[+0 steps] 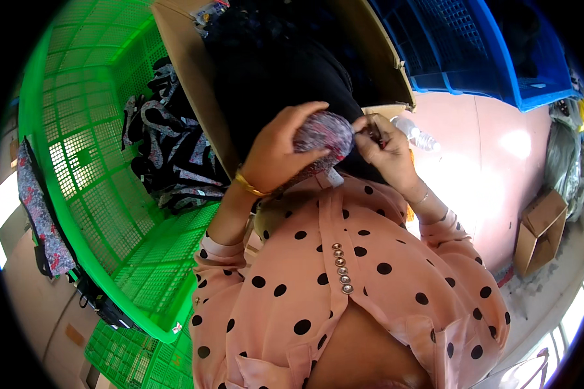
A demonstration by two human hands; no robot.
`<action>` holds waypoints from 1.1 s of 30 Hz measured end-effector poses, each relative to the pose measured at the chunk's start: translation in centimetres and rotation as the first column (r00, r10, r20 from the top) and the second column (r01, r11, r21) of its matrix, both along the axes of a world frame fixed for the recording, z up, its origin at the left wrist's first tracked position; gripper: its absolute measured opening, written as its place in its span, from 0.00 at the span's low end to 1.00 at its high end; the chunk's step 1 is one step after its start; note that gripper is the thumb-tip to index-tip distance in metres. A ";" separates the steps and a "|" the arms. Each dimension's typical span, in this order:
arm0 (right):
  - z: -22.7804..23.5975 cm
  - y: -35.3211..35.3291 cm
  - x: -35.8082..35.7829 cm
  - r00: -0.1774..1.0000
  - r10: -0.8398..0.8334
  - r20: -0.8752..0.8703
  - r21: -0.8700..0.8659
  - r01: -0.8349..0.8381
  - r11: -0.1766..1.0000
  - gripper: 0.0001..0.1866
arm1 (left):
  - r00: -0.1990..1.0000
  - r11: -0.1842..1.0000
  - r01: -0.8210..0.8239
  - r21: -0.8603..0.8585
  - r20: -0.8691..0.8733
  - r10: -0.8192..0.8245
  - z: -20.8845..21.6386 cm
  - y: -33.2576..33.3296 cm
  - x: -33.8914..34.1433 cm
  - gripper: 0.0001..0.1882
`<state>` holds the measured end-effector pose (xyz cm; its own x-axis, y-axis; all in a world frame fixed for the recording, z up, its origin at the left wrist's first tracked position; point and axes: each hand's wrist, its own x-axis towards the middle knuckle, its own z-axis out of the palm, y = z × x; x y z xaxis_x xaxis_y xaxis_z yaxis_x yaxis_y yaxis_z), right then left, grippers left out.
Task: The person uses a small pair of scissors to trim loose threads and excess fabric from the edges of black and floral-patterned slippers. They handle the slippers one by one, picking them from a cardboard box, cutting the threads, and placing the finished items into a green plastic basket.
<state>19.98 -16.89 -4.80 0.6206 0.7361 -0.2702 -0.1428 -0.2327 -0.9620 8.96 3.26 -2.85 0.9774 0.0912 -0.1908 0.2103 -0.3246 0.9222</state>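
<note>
In front of my chest, my left hand is wrapped round a rounded fabric piece with a mottled grey, purple and red pattern. A small white label hangs from its lower side. My right hand is closed at the piece's right edge, thumb and forefinger pinched together by the cloth. A small dark object with a reddish edge shows between its fingers; its kind is unclear. Black cloth lies beyond and beneath both hands.
A cardboard box with dark contents stands ahead. At left, a green plastic crate holds several black, floral-patterned pieces; another floral piece hangs over its outer side. A blue crate, clear bottle and small carton are at right.
</note>
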 end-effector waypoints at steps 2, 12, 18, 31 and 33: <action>1.1 0.9 0.5 0.980 -0.083 -0.181 0.123 0.106 0.987 0.10 | 0.980 0.933 -0.149 -0.328 0.079 0.185 0.9 2.0 -0.2 0.32; 4.3 7.5 0.8 0.940 0.047 0.339 0.270 -0.145 0.952 0.19 | 0.787 0.540 -0.418 -0.730 0.006 0.616 0.8 2.5 -0.9 0.24; 3.7 9.2 1.9 0.877 -0.055 0.477 0.240 -0.070 0.968 0.11 | 0.660 0.285 -0.457 -0.843 -0.107 0.743 -1.5 1.9 -2.0 0.18; 0.1 -3.5 3.1 0.996 -0.077 0.041 -0.116 0.081 0.990 0.23 | 0.401 0.363 -0.914 0.182 0.258 0.879 -3.9 -1.9 -12.0 0.16; -0.8 -4.3 1.8 0.996 -0.021 0.087 -0.215 0.039 0.976 0.21 | 0.675 0.570 -0.737 0.363 0.352 0.649 -2.4 -1.3 -9.7 0.13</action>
